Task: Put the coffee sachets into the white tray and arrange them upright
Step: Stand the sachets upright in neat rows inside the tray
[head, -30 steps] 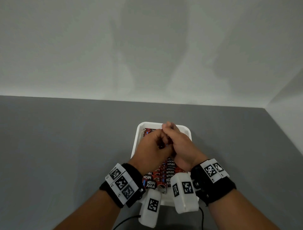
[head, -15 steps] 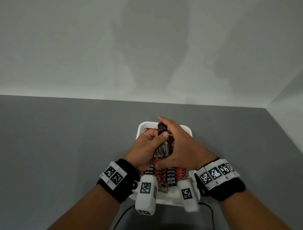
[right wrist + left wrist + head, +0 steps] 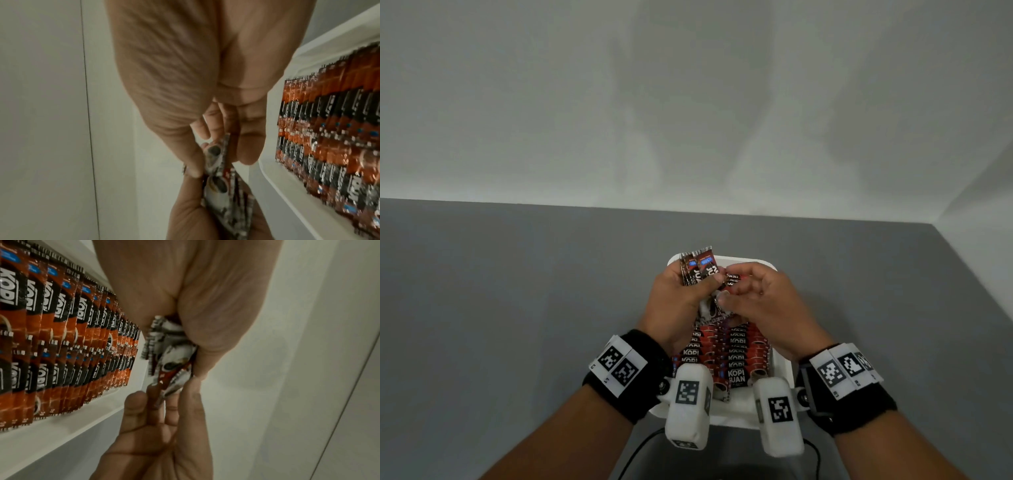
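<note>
Coffee sachets (image 3: 736,356): glossy printed foil-look film, crimped serrated ends. White tray (image 3: 780,371): smooth plastic, slight sheen. Tabletop (image 3: 517,291): matt grey, smooth. Wrist straps (image 3: 633,394): black cloth; camera housings (image 3: 688,411): matt white plastic.

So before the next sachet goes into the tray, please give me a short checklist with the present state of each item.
1. Left hand grips the bundle of sachets firmly: ok.
2. Right hand pinches a sachet at the bundle's lower end: ok, though how many it pinches, cannot tell.
3. Both hands are over the white tray: ok.
4. Sachets in the tray stand in tidy rows: ok for those in view.
5. Free room at the far end of the tray: cannot tell, the hands cover it.
6. No sachet lies on the grey table: ok in the head view.
</note>
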Action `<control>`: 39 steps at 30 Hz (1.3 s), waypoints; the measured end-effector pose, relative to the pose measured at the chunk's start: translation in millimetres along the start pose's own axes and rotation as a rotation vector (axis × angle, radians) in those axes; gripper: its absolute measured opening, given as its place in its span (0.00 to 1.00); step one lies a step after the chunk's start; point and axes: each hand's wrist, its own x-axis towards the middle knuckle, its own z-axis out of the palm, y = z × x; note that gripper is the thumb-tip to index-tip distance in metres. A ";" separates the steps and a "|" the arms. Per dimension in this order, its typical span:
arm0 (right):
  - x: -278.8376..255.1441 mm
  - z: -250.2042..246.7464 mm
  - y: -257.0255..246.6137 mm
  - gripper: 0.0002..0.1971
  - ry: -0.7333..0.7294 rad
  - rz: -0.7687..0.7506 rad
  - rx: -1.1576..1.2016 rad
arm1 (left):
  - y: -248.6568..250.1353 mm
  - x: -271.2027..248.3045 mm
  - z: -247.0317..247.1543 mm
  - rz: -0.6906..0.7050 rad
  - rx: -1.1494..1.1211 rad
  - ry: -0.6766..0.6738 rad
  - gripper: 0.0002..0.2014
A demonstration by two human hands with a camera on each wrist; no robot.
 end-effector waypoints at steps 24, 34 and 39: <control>-11.6 -9.1 65.2 0.07 -0.473 0.119 -1.309 | -29.4 -17.7 -45.9 -0.136 1.624 -0.754 0.15; -20.7 -8.4 70.6 0.14 -0.472 0.044 -1.361 | -45.7 -27.5 -50.5 -0.124 1.963 -0.842 0.23; -28.7 -11.3 74.6 0.22 -0.470 -0.020 -1.348 | -45.4 -29.6 -51.2 -0.089 1.958 -0.830 0.22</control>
